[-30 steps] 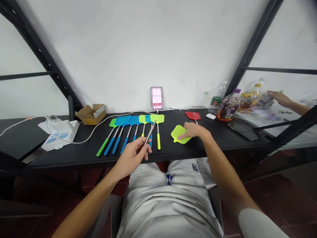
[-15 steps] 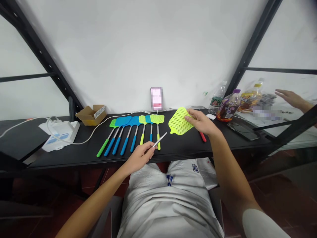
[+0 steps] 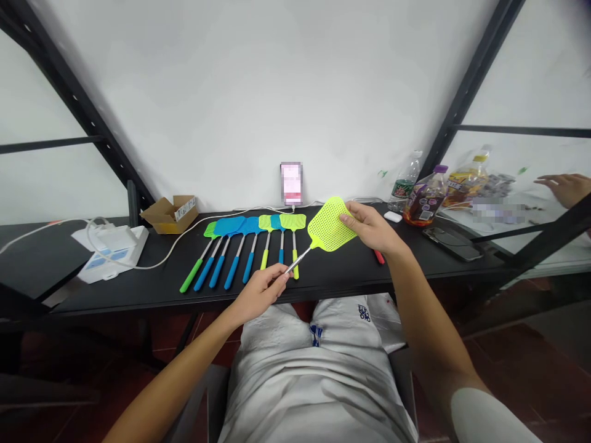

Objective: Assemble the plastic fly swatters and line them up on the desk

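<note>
My left hand (image 3: 261, 290) is closed on a thin silver rod (image 3: 298, 260), held above the front edge of the black table (image 3: 138, 289). My right hand (image 3: 372, 226) pinches the far edge of a yellow-green fly swatter head (image 3: 329, 226), lifted above the table. The rod's tip meets the neck of the head. Several finished fly swatters (image 3: 244, 246) with blue, green and yellow heads and grips lie side by side just left of my hands. A red fly swatter (image 3: 378, 256) shows partly under my right wrist.
A small cardboard box (image 3: 169, 212) and a white charger block with cables (image 3: 111, 247) sit at the left. A phone (image 3: 291, 183) leans on the wall. Bottles (image 3: 425, 195) and a dark phone (image 3: 450, 241) lie at the right, where another person's hand (image 3: 566, 187) rests.
My right hand picked the yellow-green head up off the table and brought it to the rod's tip. My left hand lowered and turned the rod toward it. The other person's hand drew back right.
</note>
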{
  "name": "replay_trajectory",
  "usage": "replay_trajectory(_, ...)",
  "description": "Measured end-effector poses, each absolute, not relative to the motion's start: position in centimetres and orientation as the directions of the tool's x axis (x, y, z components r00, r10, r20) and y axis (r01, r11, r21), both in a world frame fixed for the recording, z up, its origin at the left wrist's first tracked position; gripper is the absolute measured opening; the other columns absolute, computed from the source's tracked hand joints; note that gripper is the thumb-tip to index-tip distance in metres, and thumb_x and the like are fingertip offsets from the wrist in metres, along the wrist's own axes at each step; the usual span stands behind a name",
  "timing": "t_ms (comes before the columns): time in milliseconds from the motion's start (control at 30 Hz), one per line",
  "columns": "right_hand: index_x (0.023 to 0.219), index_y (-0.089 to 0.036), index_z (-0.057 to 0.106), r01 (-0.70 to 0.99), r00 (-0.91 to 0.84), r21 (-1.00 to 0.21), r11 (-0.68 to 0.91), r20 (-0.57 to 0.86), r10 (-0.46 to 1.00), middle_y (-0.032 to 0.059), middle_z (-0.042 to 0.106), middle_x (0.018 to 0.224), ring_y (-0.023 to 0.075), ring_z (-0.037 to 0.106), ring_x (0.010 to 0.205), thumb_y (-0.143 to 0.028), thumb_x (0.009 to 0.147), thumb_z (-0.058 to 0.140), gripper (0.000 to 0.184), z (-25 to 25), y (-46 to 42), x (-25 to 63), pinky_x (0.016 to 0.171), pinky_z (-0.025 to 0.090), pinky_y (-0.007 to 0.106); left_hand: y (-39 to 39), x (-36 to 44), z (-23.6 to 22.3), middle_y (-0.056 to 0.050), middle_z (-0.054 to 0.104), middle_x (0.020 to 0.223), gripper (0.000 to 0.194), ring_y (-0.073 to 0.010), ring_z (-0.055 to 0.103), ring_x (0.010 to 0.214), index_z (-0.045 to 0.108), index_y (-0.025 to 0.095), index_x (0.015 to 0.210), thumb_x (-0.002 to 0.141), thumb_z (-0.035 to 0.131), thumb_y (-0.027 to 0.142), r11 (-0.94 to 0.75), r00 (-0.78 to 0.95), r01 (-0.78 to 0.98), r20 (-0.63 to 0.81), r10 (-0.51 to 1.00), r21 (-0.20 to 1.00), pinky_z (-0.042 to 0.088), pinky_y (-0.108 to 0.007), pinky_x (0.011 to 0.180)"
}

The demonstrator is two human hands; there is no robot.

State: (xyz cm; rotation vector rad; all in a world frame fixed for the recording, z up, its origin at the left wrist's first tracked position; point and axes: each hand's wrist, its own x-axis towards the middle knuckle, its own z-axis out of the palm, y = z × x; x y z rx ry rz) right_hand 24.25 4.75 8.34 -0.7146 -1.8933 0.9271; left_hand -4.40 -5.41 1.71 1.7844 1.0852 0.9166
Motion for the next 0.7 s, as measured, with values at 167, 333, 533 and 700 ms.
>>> replay_trajectory(167,0.107,-0.018,0.065,0.105,-0.437,-0.816,0.569,0.476,0.763,0.0069,0.070,0.100,0.0204,0.064,0.090,-0.052,0.095,0.060,0.036,8.7,4.1,24.2,0.079,0.051,0.032,-5.8,-4.3,1.9,0.003,0.052,0.067,0.032,-0.0099,0.041,0.055,0.063,0.017,0.100,0.102,0.045,0.043,-0.347,0.356,0.404,0.203,0.912,0.846,0.032,-0.021,0.050)
replay_trajectory(333,0.106,-0.018,0.066,0.103,-0.452,-0.814,0.572,0.473,0.756,0.0076,0.070,0.102,0.0213,0.065,0.092,-0.050,0.095,0.061,0.034,9.1,3.2,24.2,0.080,0.052,0.033,-6.8,-4.0,2.7,0.002,0.056,0.069,0.030,-0.0099,0.044,0.056,0.060,0.018,0.086,0.103,0.042,0.037,-0.434,0.365,0.520,0.268,0.891,0.735,0.033,-0.023,0.054)
replay_trajectory(533,0.118,-0.019,0.067,0.110,-0.468,-0.793,0.599,0.490,0.735,0.0090,0.070,0.109,0.0238,0.066,0.097,-0.050,0.094,0.063,0.040,9.6,2.0,23.6,0.083,0.055,0.035,-7.9,-3.8,3.5,0.002,0.053,0.067,0.027,-0.0118,0.045,0.059,0.058,0.019,0.087,0.102,0.042,0.034,-0.465,0.355,0.525,0.314,0.881,0.712,0.034,-0.023,0.056)
replay_trajectory(700,0.125,-0.019,0.066,0.126,-0.489,-0.770,0.626,0.501,0.714,0.0090,0.071,0.113,0.0243,0.066,0.101,-0.049,0.096,0.061,0.042,9.7,1.4,23.1,0.086,0.055,0.036,-8.0,-4.2,3.7,0.002,0.053,0.067,0.024,-0.0126,0.046,0.059,0.059,0.019,0.086,0.100,0.045,0.033,-0.464,0.337,0.557,0.323,0.884,0.689,0.035,-0.024,0.055)
